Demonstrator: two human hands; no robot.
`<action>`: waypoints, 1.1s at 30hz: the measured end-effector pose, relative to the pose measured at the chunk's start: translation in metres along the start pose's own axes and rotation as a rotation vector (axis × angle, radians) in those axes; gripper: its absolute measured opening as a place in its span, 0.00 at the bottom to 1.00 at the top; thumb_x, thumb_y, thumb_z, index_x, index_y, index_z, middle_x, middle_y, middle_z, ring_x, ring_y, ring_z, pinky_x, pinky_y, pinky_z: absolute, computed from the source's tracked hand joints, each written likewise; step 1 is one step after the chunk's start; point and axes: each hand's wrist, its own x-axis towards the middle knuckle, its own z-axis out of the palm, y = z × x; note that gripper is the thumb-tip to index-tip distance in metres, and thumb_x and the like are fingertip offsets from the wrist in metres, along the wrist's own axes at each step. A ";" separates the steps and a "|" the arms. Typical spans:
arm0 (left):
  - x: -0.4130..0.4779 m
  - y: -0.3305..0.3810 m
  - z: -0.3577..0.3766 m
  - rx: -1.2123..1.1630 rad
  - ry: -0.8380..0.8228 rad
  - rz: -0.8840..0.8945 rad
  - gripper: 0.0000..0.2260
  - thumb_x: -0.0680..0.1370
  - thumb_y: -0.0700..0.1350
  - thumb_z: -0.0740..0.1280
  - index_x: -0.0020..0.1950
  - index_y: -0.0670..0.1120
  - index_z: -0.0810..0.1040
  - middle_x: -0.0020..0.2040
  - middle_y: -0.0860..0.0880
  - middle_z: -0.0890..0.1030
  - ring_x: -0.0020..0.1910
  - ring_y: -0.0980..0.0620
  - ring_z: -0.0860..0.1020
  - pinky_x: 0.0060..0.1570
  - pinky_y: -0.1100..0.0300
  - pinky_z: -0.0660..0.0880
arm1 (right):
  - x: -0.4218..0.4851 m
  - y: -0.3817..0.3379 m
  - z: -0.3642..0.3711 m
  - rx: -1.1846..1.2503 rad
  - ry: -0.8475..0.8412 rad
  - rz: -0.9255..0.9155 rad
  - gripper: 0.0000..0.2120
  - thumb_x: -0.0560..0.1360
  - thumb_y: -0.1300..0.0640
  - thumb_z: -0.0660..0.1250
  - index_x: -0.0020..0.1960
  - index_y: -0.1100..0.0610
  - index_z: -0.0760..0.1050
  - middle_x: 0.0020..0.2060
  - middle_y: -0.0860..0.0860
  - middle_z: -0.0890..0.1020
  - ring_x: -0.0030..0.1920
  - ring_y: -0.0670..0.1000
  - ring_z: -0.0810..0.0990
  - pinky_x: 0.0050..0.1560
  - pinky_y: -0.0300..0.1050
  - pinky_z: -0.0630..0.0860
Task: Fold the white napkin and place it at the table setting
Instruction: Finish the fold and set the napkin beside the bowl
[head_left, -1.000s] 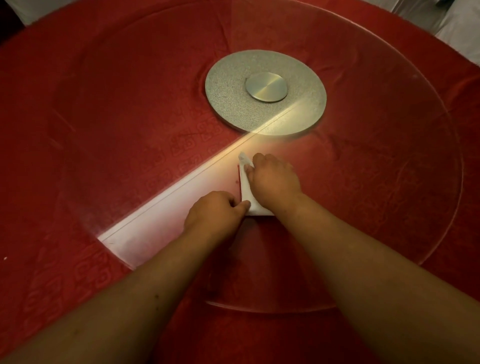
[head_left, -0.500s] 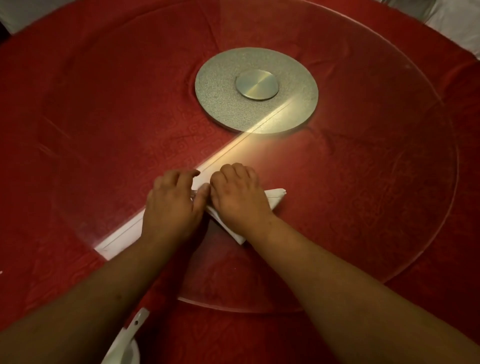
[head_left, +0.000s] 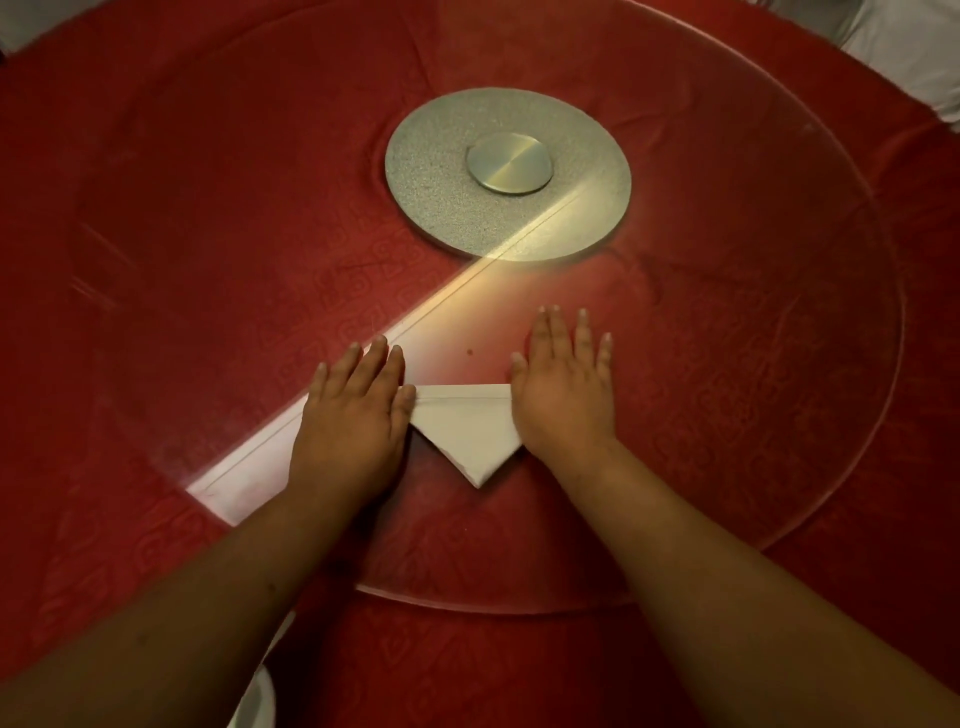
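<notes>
Folded white napkin (head_left: 465, 431) lying flat as a downward-pointing triangle just below the centre of the frame, on the glass turntable (head_left: 779, 364) over the red-clothed desk (head_left: 104, 545); straight top edge running left to right, tip aimed toward the lower edge of the frame. Left hand (head_left: 348, 415) pressed flat on the napkin's left corner, fingers (head_left: 382, 358) extended and close together, gripping nothing. Right hand (head_left: 563, 389) likewise flat on the right corner, fingers slightly spread, palm down, nothing held. Likely step: smoothing and setting the creases. To do it well: press down evenly with both palms, sweep outward from the middle toward the two corners, then run along the slanted edges down to the tip so the layers stay aligned. Worth keeping the pressure vertical, since smooth glass may let the cloth slide and the turntable may rotate about the grey hub (head_left: 509, 192) in the upper centre. Placing not yet done; a white dish rim (head_left: 254, 701) at the lower left edge perhaps marks the setting, too little visible to be sure.
</notes>
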 end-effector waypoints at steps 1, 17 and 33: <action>0.000 0.001 0.000 0.004 0.005 -0.002 0.25 0.87 0.55 0.50 0.82 0.46 0.64 0.83 0.46 0.63 0.82 0.44 0.57 0.80 0.40 0.52 | -0.003 -0.010 -0.002 0.029 0.030 -0.023 0.30 0.85 0.46 0.47 0.82 0.60 0.51 0.81 0.57 0.55 0.81 0.62 0.47 0.78 0.65 0.46; -0.002 0.014 0.006 -0.018 0.001 -0.023 0.26 0.86 0.57 0.50 0.82 0.47 0.65 0.83 0.45 0.63 0.82 0.44 0.57 0.80 0.39 0.53 | -0.057 0.018 0.015 0.004 -0.046 -0.028 0.31 0.83 0.44 0.46 0.82 0.56 0.45 0.82 0.54 0.47 0.81 0.60 0.46 0.79 0.64 0.45; -0.019 0.049 -0.043 -0.222 -0.308 -0.382 0.13 0.74 0.59 0.71 0.42 0.51 0.85 0.40 0.51 0.85 0.40 0.48 0.83 0.33 0.57 0.74 | -0.009 0.024 -0.029 0.499 0.025 0.342 0.13 0.76 0.48 0.67 0.45 0.59 0.80 0.49 0.60 0.84 0.52 0.64 0.79 0.50 0.51 0.76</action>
